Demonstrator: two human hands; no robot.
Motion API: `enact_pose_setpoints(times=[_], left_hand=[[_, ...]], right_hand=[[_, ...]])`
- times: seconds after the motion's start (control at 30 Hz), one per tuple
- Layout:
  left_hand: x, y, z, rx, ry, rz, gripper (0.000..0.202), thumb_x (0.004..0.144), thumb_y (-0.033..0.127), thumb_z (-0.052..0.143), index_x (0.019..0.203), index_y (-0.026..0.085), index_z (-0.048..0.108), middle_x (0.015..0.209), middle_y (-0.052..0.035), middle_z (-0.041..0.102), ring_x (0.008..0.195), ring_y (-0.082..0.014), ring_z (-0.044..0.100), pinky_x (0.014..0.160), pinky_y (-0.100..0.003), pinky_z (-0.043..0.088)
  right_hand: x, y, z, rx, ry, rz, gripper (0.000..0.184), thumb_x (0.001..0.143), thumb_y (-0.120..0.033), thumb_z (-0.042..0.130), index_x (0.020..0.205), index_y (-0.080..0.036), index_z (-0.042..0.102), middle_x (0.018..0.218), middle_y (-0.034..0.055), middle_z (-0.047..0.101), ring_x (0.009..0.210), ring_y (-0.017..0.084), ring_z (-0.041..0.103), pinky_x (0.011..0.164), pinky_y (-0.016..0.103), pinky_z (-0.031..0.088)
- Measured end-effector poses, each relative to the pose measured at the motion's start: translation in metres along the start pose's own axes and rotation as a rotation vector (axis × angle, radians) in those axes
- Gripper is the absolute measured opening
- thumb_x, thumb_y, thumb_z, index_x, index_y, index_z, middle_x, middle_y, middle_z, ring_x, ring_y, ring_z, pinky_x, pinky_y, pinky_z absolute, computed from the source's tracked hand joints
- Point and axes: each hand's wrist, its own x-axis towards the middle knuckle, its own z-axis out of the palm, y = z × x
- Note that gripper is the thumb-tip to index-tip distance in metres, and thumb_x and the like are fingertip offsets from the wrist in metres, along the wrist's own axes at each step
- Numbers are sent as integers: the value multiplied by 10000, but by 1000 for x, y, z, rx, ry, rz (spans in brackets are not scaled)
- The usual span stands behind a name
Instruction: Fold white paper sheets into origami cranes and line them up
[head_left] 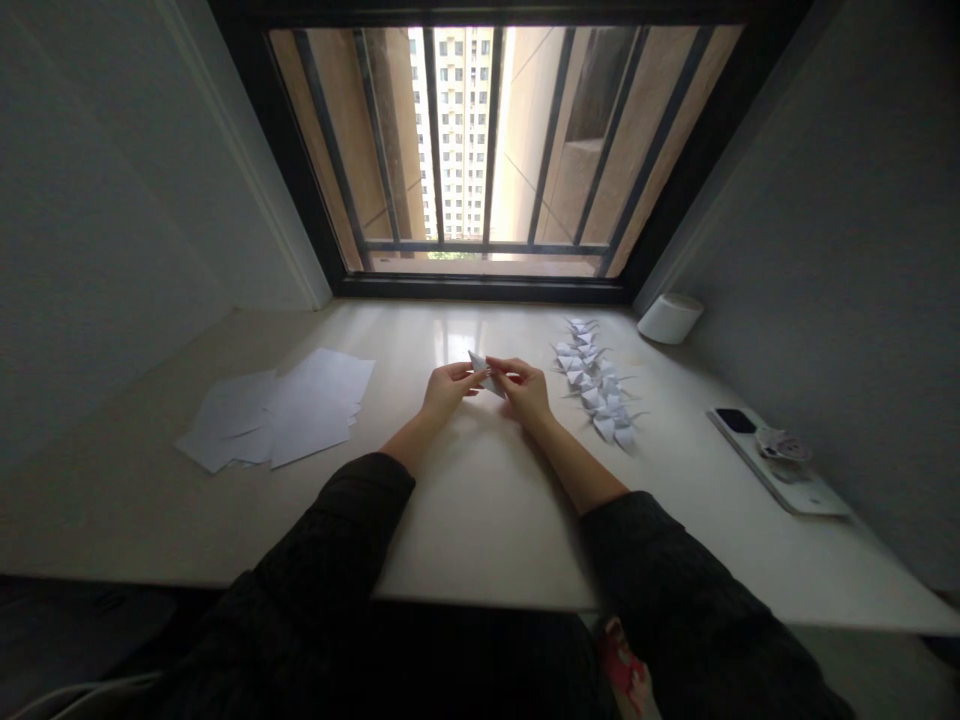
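Note:
Between my two hands, above the middle of the white sill, is a small folded white paper (491,382) with a pointed tip aimed up and left. My left hand (448,388) pinches its left side between thumb and fingers. From the right, my right hand (523,385) grips the upper right side, fingertips closed on the folds. Parts of the paper are hidden behind the fingers. Just right of my right hand, several folded white paper cranes (592,385) sit close together in a column.
Loose white paper sheets (311,405) lie overlapping at the left. A white cylindrical object (670,318) stands in the back right corner. A phone (780,465) with a grip attached lies by the right wall. The barred window (487,290) closes off the back of the sill (480,530).

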Motion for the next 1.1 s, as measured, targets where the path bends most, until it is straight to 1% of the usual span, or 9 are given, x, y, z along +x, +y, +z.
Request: enact_pose_setpoints(times=[0.07,0.23,0.37,0.47,0.7,0.87,0.93,1.0,1.1], left_hand=[[0,-2,0,7,23,11,367,612,432,765,827,138,721,780,-75,706,684,-160,638,620,-267,502],[0,-4,0,1,63,21,379,618,463,750,808,136,717,777,-64,698,671,-149,626,595,-256,505],[-1,-2,1,64,122,53,372,656,495,709,809,156,721,764,-49,687,684,-145,614,564,-236,503],[-1,-2,0,100,164,74,396,654,511,702,809,148,732,750,-54,686,673,-145,605,548,-234,501],[0,-2,-2,112,152,86,393,627,505,726,793,150,739,722,-53,683,631,-142,589,531,-244,488],[-1,1,2,91,171,97,376,639,507,714,778,158,734,710,-44,673,639,-144,589,545,-250,479],[-1,2,3,86,178,107,373,642,505,710,781,160,734,725,-45,679,660,-146,592,556,-246,475],[-2,3,4,91,194,115,377,636,502,714,786,157,735,755,-52,687,690,-150,595,570,-240,469],[-2,5,2,103,193,105,403,654,521,694,807,152,736,785,-64,692,712,-151,590,571,-231,454]], right_hand=[[0,0,0,-16,-22,4,285,737,-404,644,954,-241,731,926,46,709,778,179,633,645,283,497],[0,-3,1,-26,-48,23,293,727,-419,655,945,-239,731,903,45,728,748,184,635,649,295,492],[1,-7,1,-33,-62,17,277,728,-411,657,933,-241,734,901,45,733,743,188,641,657,301,484],[1,-6,0,-40,-63,25,285,721,-413,662,930,-234,735,884,49,733,750,193,644,652,300,479],[0,-6,1,-56,-72,40,322,695,-446,675,909,-215,740,800,43,719,660,167,614,578,276,451],[0,-7,4,5,-29,65,441,674,-497,685,1015,-218,706,793,36,696,665,152,603,580,261,463],[-1,-7,4,-21,-49,114,446,653,-535,687,938,-194,725,745,38,690,614,145,583,535,249,443],[-2,-7,4,-57,-79,170,441,639,-571,679,801,-165,734,673,37,674,539,133,543,484,242,404],[-3,-8,3,-59,-107,196,438,609,-583,694,678,-151,710,579,15,630,462,106,474,444,235,340]])
